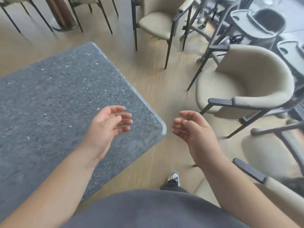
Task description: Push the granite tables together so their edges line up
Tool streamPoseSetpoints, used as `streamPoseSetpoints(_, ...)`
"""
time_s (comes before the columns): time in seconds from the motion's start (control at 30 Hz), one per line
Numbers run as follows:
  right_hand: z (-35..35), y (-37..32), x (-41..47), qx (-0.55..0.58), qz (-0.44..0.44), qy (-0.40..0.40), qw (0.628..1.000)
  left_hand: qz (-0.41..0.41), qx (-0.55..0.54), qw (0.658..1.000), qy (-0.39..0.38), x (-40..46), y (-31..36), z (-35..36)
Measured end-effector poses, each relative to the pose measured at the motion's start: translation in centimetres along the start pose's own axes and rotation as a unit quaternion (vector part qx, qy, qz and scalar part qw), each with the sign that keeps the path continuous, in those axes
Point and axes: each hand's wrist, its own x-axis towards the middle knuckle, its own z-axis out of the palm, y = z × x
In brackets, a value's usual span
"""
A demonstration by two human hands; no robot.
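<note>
Hands lead: left hand (109, 124) above the table (54, 102) near its corner, right hand (194, 129) over floor (158, 83), both with loosely curled fingers, holding nothing. Speckled grey granite with rounded edges fills the left side. Chair (243, 86) beyond.

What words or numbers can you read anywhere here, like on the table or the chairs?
None. No words, numbers, labels or signs can be read in this picture.
The granite table shows only pale flecks, not letters.
The beige chairs, the grey high chair and the shoe carry no print that can be made out; much of the picture is blurred.
</note>
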Motion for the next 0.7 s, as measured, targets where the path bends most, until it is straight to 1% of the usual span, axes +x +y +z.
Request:
streamPoseSetpoints(0.13, -6.2, -4.5, 4.5, -0.003, 0.003, -0.012, 1.000, 0.001, -0.006, 0.999, 0.035, 2.1, 0.4, 7.5)
streamPoseSetpoints(0.27, -9.7, -7.7, 8.5, -0.002, -0.004, -0.029, 1.000, 0.016, -0.005, 0.999, 0.048, 4.4, 1.5, 11.9)
streamPoseSetpoints(0.43, -10.9, -9.0, 12.4, -0.013, -0.001, -0.052, 0.999, 0.018, 0.000, 0.998, 0.061, 6.9, 2.0, 14.6)
streamPoseSetpoints(0.7, -9.9, -10.9, 17.8, -0.080, -0.004, -0.048, 0.996, 0.010, -0.007, 0.998, 0.067, 12.6, 2.8, 15.7)
